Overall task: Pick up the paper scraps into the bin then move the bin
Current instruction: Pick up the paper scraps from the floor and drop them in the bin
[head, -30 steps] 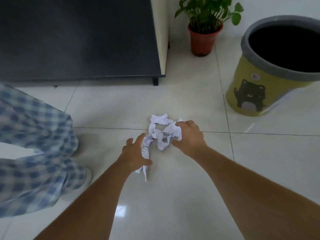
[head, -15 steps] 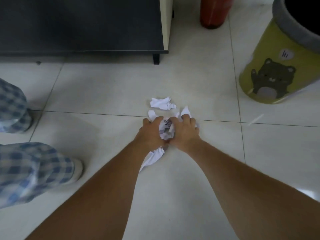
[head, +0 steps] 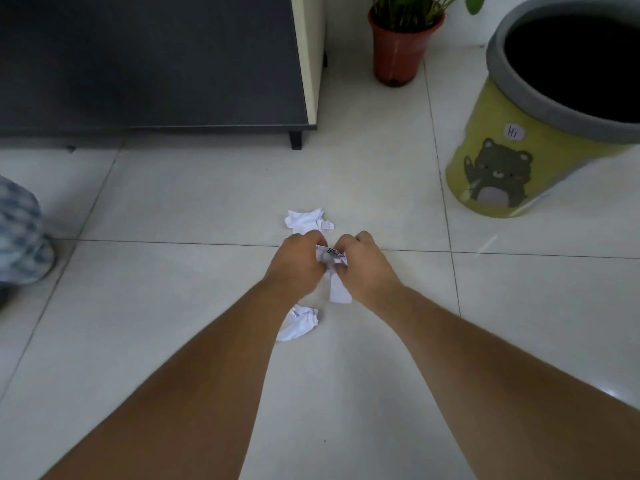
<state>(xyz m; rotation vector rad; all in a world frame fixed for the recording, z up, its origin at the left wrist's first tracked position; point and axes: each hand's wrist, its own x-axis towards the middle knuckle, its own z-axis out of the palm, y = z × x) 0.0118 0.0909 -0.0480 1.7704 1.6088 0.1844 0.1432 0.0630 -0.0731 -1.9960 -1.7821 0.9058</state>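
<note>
Both hands have closed together since a moment ago: the left hand (head: 298,261) and right hand (head: 363,265) now pinch one wad (head: 330,258) between them. One scrap (head: 306,220) lies just beyond, another (head: 299,323) under the left wrist. The bin (head: 519,140) stands far right, so gathering is unfinished.

Two hands, left (head: 297,263) and right (head: 367,266), close together around a crumpled wad of paper (head: 331,259) above a white tiled floor (head: 207,202). Loose scraps lie just beyond (head: 306,220) and beneath (head: 299,323) them; a yellow bear-printed bin (head: 519,157) stands beside a potted plant (head: 401,50).
</note>
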